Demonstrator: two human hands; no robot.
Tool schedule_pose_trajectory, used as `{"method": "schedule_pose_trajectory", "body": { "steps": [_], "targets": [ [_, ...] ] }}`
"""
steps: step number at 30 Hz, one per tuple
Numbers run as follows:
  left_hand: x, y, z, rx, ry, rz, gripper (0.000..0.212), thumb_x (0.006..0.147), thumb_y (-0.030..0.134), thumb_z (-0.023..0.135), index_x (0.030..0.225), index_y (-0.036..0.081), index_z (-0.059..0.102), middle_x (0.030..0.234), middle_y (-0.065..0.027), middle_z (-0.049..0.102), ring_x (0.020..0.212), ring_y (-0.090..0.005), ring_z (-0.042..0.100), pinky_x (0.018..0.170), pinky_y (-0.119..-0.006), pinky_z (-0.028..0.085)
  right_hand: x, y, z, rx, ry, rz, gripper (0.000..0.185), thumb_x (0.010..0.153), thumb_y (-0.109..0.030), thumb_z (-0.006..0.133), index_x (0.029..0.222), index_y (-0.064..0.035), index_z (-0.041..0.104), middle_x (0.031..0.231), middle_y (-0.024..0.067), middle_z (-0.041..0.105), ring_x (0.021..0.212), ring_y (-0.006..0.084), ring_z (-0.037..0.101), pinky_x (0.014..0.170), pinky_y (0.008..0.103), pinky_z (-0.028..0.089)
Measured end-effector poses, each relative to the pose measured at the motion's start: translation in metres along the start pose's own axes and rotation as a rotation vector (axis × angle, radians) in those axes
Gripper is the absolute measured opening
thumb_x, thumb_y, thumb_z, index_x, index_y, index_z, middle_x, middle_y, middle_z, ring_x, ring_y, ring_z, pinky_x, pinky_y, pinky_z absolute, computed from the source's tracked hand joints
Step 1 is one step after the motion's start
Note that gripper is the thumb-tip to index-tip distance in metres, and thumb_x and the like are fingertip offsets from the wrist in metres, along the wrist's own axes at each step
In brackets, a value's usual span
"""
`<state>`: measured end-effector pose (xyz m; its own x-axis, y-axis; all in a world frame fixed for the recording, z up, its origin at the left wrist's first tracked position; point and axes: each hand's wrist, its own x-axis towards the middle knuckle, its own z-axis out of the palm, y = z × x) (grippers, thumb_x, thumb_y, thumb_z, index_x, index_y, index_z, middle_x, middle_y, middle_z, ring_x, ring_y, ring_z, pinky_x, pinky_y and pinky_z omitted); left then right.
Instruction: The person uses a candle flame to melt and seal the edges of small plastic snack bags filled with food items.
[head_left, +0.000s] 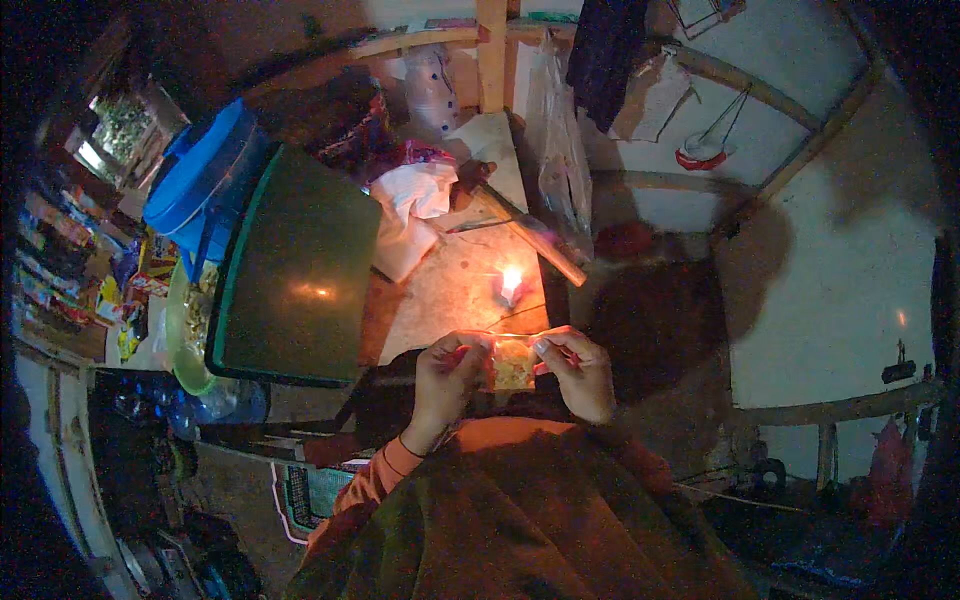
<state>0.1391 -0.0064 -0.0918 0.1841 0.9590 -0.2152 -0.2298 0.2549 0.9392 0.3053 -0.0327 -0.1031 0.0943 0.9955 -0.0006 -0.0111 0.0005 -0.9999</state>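
Note:
Between my two hands a small clear plastic packet (514, 365) with yellowish contents hangs by its top edge. My left hand (450, 375) pinches one top corner between thumb and fingers. The other top corner is pinched by my right hand (581, 369). Just beyond the packet a small flame (511, 279) burns low over the pale worktop (427, 322); what carries it is hard to make out in the glare. The packet's top edge is lit and lies on my side of the flame, apart from it.
A wooden-handled tool (536, 240) lies beyond the flame, near a crumpled white bag (412, 191). To the left stand a dark green-rimmed panel (300, 277), a blue lidded plastic container (206, 176) and a pale green bowl (184, 330). Clear plastic bags (559, 150) hang from the wall.

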Motion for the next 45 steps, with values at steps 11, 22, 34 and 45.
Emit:
{"method": "schedule_pose_trajectory", "body": {
  "steps": [11, 22, 34, 45],
  "targets": [
    [0.010, -0.009, 0.005, 0.052, 0.031, 0.038, 0.012, 0.083, 0.015, 0.054, 0.079, 0.003, 0.055, 0.064, 0.0001, 0.053, 0.054, -0.0045, 0.046, 0.047, -0.019, 0.039, 0.007, 0.019, -0.005, 0.184, 0.042, 0.190, 0.013, 0.082, -0.013, 0.053, 0.085, -0.0015, 0.058, 0.082, 0.0037, 0.057, 0.073, 0.0099, 0.055, 0.061, 0.0255, 0.050],
    [0.036, -0.039, 0.001, 0.379, 0.133, 0.207, 0.013, 0.081, 0.013, 0.054, 0.077, 0.000, 0.055, 0.065, -0.0022, 0.058, 0.054, -0.0048, 0.048, 0.049, -0.019, 0.039, 0.019, 0.040, -0.006, 0.341, 0.068, 0.279, 0.010, 0.081, -0.014, 0.054, 0.082, -0.0042, 0.057, 0.076, 0.0012, 0.057, 0.069, 0.0090, 0.054, 0.063, 0.0250, 0.048],
    [0.055, -0.052, -0.001, 0.127, 0.105, 0.034, 0.012, 0.081, 0.013, 0.052, 0.078, 0.002, 0.055, 0.061, 0.0006, 0.053, 0.048, -0.0033, 0.044, 0.042, -0.018, 0.035, 0.029, 0.048, -0.003, 0.323, 0.126, 0.276, 0.010, 0.081, -0.014, 0.054, 0.081, -0.0049, 0.057, 0.074, 0.0010, 0.056, 0.068, 0.0087, 0.053, 0.062, 0.0253, 0.047],
    [0.063, -0.045, 0.013, -0.033, 0.089, 0.042, 0.009, 0.080, 0.009, 0.051, 0.078, 0.001, 0.053, 0.071, -0.0027, 0.055, 0.060, -0.0060, 0.049, 0.055, -0.019, 0.041, 0.034, 0.047, -0.002, 0.463, 0.193, 0.300, 0.006, 0.080, -0.013, 0.055, 0.077, -0.0072, 0.057, 0.073, -0.0003, 0.057, 0.066, 0.0080, 0.053, 0.063, 0.0257, 0.047]
  ]
}}
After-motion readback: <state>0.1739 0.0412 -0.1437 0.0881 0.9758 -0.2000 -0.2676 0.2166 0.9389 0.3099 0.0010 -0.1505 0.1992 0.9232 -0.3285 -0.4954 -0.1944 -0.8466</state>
